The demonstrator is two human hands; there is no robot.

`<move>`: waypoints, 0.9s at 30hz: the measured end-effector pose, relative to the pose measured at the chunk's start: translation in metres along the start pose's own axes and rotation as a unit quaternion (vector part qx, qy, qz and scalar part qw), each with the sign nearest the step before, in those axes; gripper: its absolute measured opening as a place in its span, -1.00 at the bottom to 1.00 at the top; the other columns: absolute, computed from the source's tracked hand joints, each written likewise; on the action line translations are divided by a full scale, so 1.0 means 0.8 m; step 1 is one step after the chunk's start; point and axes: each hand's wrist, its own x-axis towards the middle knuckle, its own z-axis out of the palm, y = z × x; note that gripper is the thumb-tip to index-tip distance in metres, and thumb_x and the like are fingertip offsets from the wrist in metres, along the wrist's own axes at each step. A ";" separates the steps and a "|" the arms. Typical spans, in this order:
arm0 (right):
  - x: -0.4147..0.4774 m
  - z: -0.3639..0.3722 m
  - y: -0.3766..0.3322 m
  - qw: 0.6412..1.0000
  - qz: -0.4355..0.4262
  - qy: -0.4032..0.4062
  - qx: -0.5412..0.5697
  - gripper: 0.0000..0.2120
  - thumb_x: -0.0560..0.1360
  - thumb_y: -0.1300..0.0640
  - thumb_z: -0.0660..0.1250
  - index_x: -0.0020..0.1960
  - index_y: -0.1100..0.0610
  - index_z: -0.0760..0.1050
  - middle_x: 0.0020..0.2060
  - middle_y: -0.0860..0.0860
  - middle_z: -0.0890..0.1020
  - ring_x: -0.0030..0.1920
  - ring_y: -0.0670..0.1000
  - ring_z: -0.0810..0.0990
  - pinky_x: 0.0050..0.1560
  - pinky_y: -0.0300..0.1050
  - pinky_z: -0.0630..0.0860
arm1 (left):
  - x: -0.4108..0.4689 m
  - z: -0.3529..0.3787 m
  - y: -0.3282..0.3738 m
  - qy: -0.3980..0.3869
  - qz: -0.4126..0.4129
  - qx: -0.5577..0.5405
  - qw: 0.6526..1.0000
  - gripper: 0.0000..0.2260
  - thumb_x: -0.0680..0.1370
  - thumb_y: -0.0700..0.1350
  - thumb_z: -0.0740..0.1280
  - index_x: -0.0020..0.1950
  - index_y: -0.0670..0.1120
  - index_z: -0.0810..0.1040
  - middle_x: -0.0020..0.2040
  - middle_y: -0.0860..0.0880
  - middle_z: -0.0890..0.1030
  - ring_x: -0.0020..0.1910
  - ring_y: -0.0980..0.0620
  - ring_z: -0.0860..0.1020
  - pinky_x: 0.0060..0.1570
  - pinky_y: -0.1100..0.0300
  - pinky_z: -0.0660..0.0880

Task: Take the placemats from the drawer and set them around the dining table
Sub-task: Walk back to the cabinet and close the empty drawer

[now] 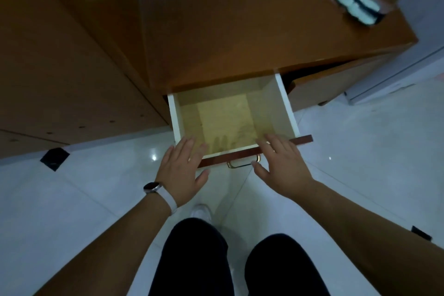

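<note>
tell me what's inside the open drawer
The drawer shows only a yellowish floor; no separate placemat can be made out. Its back runs under the cabinet top, and the left hand and right hand cover the front corners.

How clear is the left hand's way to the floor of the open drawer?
Likely yes, it can reach: the left hand is open at the front edge of the drawer, which stands pulled out with nothing covering its floor; the right hand sits apart.
</note>
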 end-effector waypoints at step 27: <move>0.104 0.136 0.048 0.962 -0.079 0.251 -0.071 -0.41 0.51 -0.20 0.28 0.43 0.09 0.39 0.40 0.09 0.46 0.41 0.15 0.36 0.41 0.18 0.15 | 0.084 0.091 -0.052 0.225 0.056 0.160 0.959 -0.49 0.57 0.17 0.23 0.46 -0.02 0.39 0.45 -0.16 0.40 0.39 -0.20 0.38 0.25 -0.12 0.38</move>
